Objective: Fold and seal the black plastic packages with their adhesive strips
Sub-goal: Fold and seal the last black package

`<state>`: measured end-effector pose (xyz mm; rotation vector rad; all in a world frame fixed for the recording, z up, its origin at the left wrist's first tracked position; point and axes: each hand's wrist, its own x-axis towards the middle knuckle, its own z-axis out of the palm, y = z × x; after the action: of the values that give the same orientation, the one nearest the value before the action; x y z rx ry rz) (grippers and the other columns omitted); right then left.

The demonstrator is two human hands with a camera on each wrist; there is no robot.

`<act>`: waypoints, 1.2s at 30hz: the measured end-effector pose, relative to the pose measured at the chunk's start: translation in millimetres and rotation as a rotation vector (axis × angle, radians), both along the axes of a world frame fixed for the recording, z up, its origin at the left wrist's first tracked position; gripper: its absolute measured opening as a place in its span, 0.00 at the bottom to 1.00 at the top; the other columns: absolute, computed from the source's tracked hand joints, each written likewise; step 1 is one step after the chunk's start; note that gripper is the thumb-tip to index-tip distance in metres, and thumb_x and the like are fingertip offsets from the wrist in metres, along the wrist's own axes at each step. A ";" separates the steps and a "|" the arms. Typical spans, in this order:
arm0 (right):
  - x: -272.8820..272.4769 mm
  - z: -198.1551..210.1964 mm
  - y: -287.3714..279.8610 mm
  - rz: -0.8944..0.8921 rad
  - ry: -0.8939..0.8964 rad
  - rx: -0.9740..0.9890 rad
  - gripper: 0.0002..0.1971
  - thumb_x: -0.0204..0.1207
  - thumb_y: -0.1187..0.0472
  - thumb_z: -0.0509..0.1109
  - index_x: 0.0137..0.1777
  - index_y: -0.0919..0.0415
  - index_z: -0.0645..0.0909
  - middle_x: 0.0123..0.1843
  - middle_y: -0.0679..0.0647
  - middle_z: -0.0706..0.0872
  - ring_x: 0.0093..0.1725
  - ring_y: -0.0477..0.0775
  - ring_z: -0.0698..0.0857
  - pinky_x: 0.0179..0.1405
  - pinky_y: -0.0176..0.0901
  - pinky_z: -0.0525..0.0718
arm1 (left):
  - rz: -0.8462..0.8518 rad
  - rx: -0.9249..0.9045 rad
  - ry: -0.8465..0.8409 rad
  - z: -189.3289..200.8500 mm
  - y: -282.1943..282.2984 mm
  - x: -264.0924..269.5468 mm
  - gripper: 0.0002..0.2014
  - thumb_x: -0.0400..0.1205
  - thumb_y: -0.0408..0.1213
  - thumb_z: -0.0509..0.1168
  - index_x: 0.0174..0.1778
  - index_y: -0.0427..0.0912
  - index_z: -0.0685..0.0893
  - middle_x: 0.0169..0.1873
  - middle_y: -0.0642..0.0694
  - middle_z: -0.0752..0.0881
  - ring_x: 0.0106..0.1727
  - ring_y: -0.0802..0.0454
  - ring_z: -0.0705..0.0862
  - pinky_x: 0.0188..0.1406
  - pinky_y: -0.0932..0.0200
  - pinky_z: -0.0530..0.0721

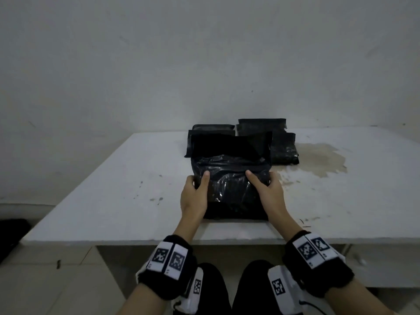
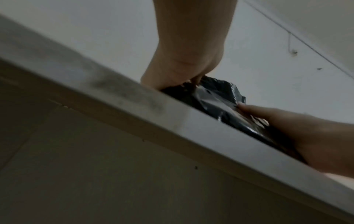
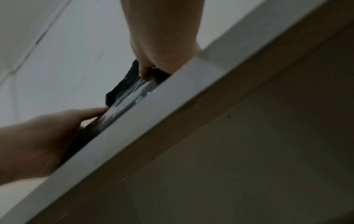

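A shiny black plastic package [image 1: 229, 185] lies on the white table [image 1: 109, 192], close to the front edge. Its open flap [image 1: 229, 144] stands up at the far end. My left hand [image 1: 196, 188] grips the package's left side, thumb on top and fingers round the edge. My right hand [image 1: 264, 186] grips the right side the same way. In the left wrist view the left hand [image 2: 178, 72] meets the crinkled package [image 2: 216, 97] above the table edge. The right wrist view shows the right hand [image 3: 159, 51] at the package [image 3: 124, 97].
Two stacks of black packages stand at the back of the table, one to the left [image 1: 211, 129] and one to the right [image 1: 283, 144]. A brownish stain [image 1: 318, 160] marks the tabletop on the right. A grey wall rises behind the table.
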<state>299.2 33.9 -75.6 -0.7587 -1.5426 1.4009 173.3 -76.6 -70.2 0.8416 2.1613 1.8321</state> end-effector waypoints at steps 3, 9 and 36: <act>6.3 -6.0 15.7 0.063 -0.032 -0.068 0.16 0.73 0.41 0.68 0.52 0.51 0.76 0.54 0.52 0.84 0.56 0.52 0.84 0.64 0.57 0.80 | -0.141 0.004 -0.062 -5.8 -0.8 -14.9 0.16 0.82 0.54 0.59 0.61 0.52 0.73 0.45 0.57 0.81 0.47 0.58 0.81 0.45 0.62 0.79; 15.2 0.2 39.3 0.136 -0.003 -0.140 0.27 0.72 0.38 0.66 0.59 0.61 0.82 0.57 0.60 0.87 0.56 0.56 0.87 0.63 0.53 0.81 | -0.267 0.102 -0.223 0.9 7.0 -42.1 0.10 0.82 0.45 0.62 0.40 0.44 0.78 0.41 0.48 0.86 0.46 0.50 0.84 0.51 0.59 0.80; 29.6 69.6 52.7 0.049 0.249 0.288 0.06 0.77 0.67 0.68 0.40 0.59 0.82 0.32 0.45 0.88 0.35 0.44 0.86 0.34 0.33 0.82 | -0.281 0.260 0.101 76.3 2.0 -49.8 0.05 0.79 0.30 0.67 0.43 0.30 0.85 0.38 0.41 0.87 0.40 0.52 0.85 0.46 0.60 0.83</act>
<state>328.8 86.6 -6.0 -0.3602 -1.5286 1.2214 123.5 -74.5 6.1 1.2456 1.7669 1.9825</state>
